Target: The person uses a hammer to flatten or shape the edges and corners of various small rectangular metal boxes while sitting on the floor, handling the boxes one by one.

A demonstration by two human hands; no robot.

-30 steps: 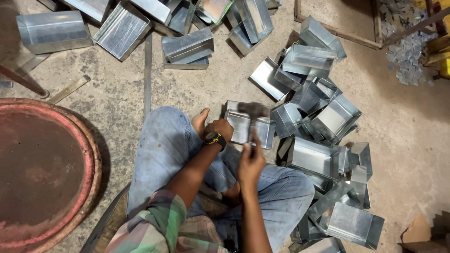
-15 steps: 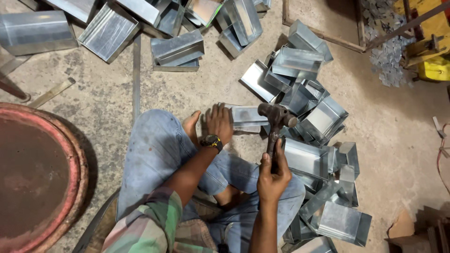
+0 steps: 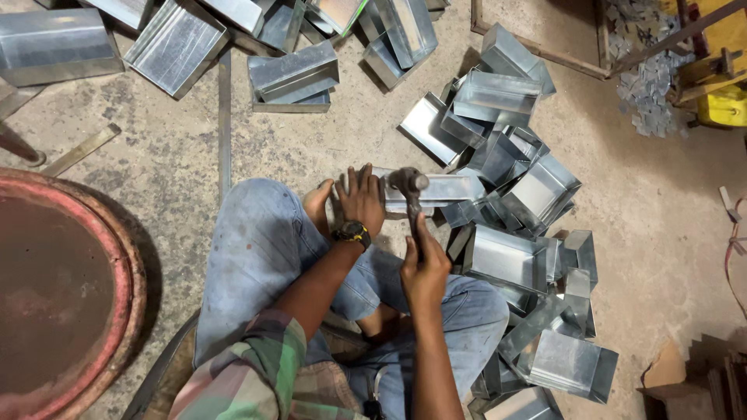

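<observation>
I sit on the concrete floor in blue jeans. My left hand (image 3: 360,198), with a dark watch on the wrist, presses flat on a folded sheet-metal piece (image 3: 443,189) lying in front of my knees. My right hand (image 3: 424,268) grips the dark handle of a hammer (image 3: 409,187). The hammer's head hangs just over the metal piece, right beside my left fingers.
A heap of folded sheet-metal trays (image 3: 513,194) lies to my right, with more trays (image 3: 296,74) scattered ahead. A big round rusty red pan (image 3: 54,295) sits on the left. A flat metal strip (image 3: 224,117) lies on the floor. Small metal scraps (image 3: 646,74) pile at top right.
The hammer has swung left and down toward the metal piece by my left hand. My left hand has stayed pressed on the piece.
</observation>
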